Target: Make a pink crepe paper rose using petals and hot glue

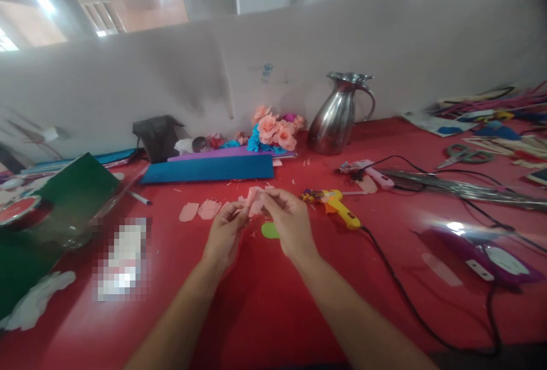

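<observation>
Both my hands meet over the middle of the red table, pinching a small pink paper petal (pixel 253 198) between them. My left hand (pixel 224 235) grips its lower left side with closed fingers. On the right side, thumb and fingers of my right hand (pixel 292 223) are closed on the same piece. Cut pink paper pieces (pixel 188 212) lie in a row just left of and behind the hands. A light green paper piece (pixel 269 230) sits flat under my right hand, partly hidden by it. To the right rests a yellow glue gun (pixel 344 212), its cord running forward.
A pink glue gun (pixel 376 175), scissors (pixel 468 154) and a purple extension socket (pixel 491 259) with black cords are at right. Behind stand a steel jug (pixel 334 119), pink paper flowers (pixel 273 132) and folded blue paper (pixel 209 170). Green sheets (pixel 81 185) lie left.
</observation>
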Demonstrator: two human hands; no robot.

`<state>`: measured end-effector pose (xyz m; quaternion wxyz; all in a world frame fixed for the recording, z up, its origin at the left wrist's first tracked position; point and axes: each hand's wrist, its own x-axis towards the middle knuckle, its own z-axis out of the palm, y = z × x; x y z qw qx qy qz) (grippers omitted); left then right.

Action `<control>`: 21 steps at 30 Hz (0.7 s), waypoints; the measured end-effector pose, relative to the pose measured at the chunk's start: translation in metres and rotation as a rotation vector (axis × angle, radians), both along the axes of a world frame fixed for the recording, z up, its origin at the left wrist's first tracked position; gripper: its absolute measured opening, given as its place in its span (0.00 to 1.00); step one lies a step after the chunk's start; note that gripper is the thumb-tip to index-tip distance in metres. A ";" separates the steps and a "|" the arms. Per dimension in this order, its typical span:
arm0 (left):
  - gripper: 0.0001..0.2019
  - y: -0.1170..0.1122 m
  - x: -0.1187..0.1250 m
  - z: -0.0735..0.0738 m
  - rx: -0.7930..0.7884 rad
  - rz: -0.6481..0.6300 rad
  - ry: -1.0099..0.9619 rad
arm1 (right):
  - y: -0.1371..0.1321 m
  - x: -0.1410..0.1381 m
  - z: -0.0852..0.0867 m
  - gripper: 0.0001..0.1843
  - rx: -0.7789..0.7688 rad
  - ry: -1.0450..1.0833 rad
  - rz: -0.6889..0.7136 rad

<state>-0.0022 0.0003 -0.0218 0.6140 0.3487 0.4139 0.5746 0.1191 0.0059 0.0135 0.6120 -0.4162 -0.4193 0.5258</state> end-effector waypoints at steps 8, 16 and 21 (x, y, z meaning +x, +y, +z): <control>0.08 -0.001 0.000 0.002 0.017 0.048 0.084 | 0.001 0.001 -0.001 0.06 0.030 0.001 0.013; 0.08 -0.002 0.000 0.003 0.032 0.060 0.089 | 0.003 0.003 -0.004 0.05 0.041 -0.043 0.051; 0.09 -0.002 0.000 0.003 0.023 0.065 0.099 | 0.001 0.003 -0.001 0.04 0.015 -0.069 0.068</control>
